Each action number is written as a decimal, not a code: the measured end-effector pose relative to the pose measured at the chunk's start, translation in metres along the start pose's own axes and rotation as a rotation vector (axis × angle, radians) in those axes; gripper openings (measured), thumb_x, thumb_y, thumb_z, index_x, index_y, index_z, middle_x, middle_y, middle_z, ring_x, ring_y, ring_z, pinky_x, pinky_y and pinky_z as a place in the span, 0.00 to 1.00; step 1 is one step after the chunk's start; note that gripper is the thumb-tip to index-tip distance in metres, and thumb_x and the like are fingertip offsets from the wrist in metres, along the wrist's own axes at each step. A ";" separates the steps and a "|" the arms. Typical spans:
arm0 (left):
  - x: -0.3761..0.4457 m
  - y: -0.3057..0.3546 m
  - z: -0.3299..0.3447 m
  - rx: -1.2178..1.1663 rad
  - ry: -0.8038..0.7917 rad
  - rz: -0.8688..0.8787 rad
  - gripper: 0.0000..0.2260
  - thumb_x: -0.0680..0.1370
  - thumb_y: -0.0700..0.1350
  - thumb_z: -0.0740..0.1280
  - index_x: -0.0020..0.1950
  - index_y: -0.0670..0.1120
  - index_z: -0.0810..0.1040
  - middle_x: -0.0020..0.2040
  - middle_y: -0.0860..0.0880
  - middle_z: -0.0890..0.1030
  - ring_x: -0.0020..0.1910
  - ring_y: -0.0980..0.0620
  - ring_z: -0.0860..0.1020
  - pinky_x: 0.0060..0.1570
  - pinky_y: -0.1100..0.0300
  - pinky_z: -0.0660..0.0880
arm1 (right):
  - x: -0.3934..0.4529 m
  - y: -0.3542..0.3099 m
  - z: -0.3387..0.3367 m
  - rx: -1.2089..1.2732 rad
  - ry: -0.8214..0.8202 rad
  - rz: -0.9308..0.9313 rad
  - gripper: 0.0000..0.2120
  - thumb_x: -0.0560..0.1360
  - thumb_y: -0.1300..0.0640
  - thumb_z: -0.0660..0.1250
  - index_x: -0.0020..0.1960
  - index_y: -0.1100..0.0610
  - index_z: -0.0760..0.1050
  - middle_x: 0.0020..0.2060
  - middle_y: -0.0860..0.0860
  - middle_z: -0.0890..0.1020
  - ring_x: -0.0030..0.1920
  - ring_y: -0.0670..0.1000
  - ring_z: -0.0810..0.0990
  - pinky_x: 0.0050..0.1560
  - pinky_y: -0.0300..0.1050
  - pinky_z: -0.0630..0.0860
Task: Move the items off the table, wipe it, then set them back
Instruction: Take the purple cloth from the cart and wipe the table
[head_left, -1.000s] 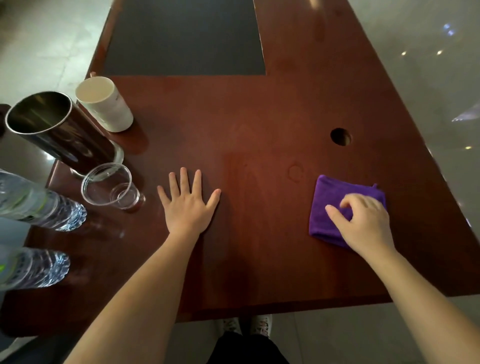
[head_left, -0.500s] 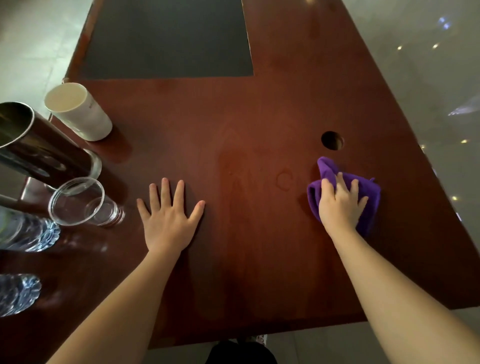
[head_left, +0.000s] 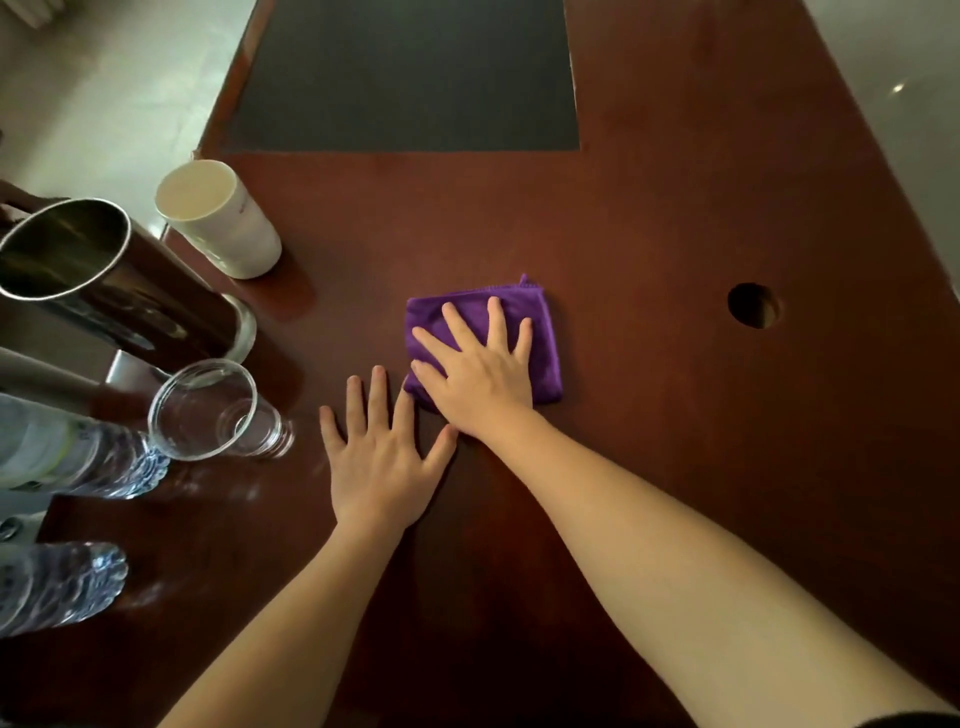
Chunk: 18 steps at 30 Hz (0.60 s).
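A folded purple cloth (head_left: 541, 325) lies near the middle of the dark red wooden table (head_left: 649, 441). My right hand (head_left: 478, 371) presses flat on the cloth with its fingers spread and covers most of it. Just to the left of it, my left hand (head_left: 382, 465) rests palm down on the bare wood, holding nothing, its fingertips almost touching the cloth's near corner. Along the table's left edge stand a white cup (head_left: 223, 223), a tall steel canister (head_left: 114, 283), a clear glass (head_left: 210, 410) and two water bottles (head_left: 83, 454) (head_left: 57, 587).
A round cable hole (head_left: 752, 305) is cut in the tabletop to the right of the cloth. A dark rectangular inset (head_left: 405, 78) fills the far middle of the table. Pale floor shows beyond the left and right edges.
My right hand has slid the purple cloth leftward from beside the hole to the table's middle, ending next to my left hand. My left hand has stayed flat on the wood.
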<state>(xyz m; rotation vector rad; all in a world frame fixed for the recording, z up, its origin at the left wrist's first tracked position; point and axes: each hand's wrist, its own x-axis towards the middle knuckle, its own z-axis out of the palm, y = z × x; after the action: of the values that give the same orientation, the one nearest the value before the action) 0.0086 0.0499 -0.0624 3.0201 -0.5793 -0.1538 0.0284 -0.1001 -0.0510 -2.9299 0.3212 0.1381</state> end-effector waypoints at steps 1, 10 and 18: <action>0.000 0.000 0.001 -0.005 0.006 -0.002 0.36 0.76 0.71 0.43 0.78 0.53 0.60 0.81 0.47 0.54 0.80 0.45 0.47 0.75 0.38 0.46 | -0.004 0.005 0.000 -0.023 0.014 -0.022 0.27 0.78 0.34 0.43 0.75 0.36 0.56 0.78 0.46 0.56 0.77 0.64 0.45 0.70 0.72 0.40; 0.000 -0.001 0.004 -0.021 0.002 -0.019 0.38 0.74 0.75 0.41 0.79 0.57 0.54 0.81 0.49 0.52 0.80 0.47 0.45 0.75 0.41 0.43 | -0.070 0.069 -0.001 -0.020 0.026 0.054 0.26 0.76 0.35 0.47 0.73 0.37 0.63 0.76 0.46 0.62 0.76 0.64 0.51 0.70 0.70 0.46; 0.001 -0.002 0.005 -0.034 -0.001 -0.021 0.38 0.74 0.75 0.41 0.79 0.57 0.52 0.81 0.49 0.51 0.80 0.48 0.44 0.75 0.41 0.42 | -0.124 0.201 -0.022 -0.008 0.028 0.636 0.27 0.79 0.36 0.44 0.76 0.42 0.59 0.78 0.46 0.57 0.77 0.60 0.47 0.72 0.69 0.44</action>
<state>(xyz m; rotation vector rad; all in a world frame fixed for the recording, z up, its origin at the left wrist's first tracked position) 0.0095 0.0516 -0.0677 2.9939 -0.5395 -0.1647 -0.1353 -0.2719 -0.0516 -2.7253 1.2424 0.1824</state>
